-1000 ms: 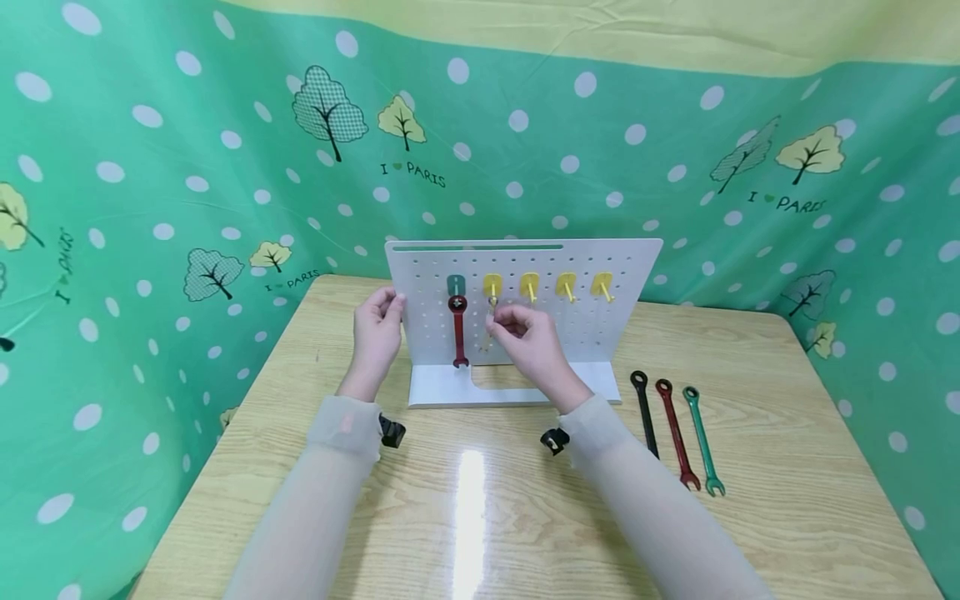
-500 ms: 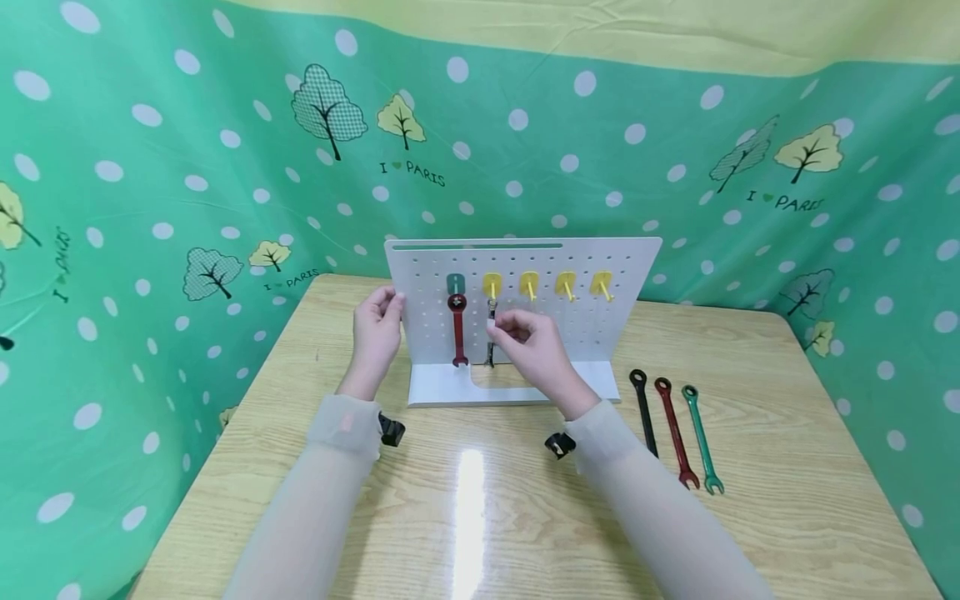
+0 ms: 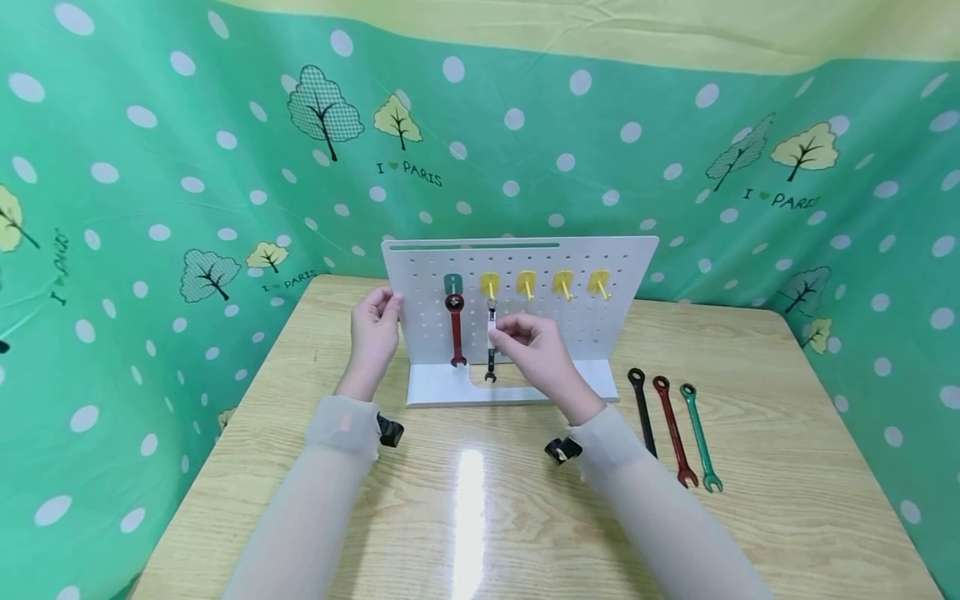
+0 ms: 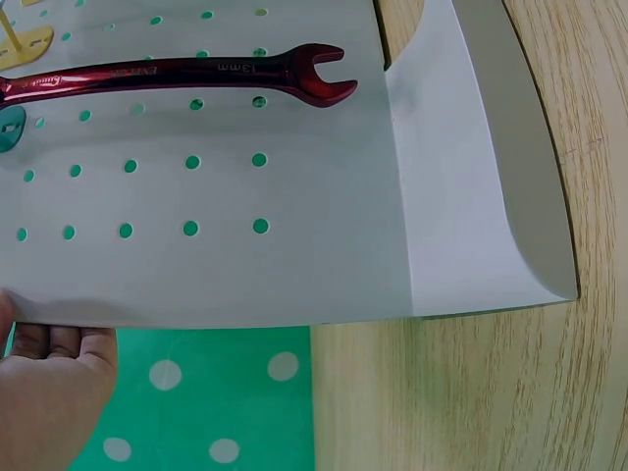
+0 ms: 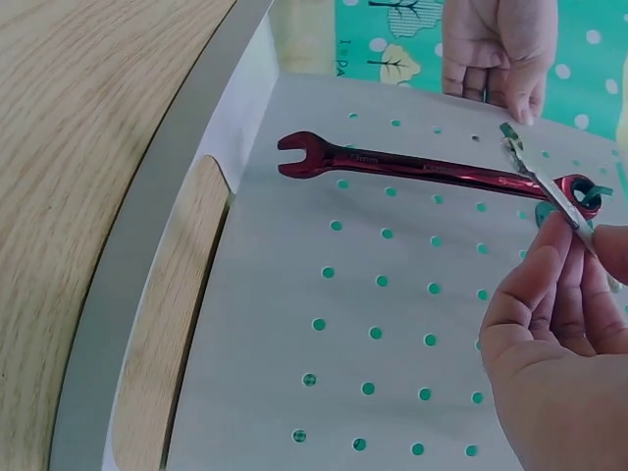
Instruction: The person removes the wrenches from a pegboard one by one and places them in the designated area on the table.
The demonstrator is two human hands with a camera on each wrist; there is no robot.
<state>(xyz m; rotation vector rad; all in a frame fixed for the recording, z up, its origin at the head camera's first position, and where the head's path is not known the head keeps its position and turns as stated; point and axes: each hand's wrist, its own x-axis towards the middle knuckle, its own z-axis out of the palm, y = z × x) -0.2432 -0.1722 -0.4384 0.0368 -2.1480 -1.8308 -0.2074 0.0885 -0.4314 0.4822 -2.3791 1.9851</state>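
Silver wrench [image 5: 548, 186] in view, held upright before the white pegboard [image 3: 573, 333], pinched between the thumb and fingers of the right hand [image 3: 538, 346]. Its ring end sits just below the nearest yellow hook [image 3: 490, 285]; whether the two touch, I can't tell from where I stand. Its forked end points down. Meanwhile the left hand [image 3: 375, 329] grips the board's left edge, thumb towards the front. Beside the silver one, a red wrench [image 3: 457, 337] hangs from the teal hook [image 3: 453, 284]. Three more yellow hooks run along to the right. Over on the wooden table [image 3: 420, 517], right of the board, lie a black wrench [image 3: 641, 412], another red wrench [image 3: 675, 433] and a green wrench [image 3: 701, 437].
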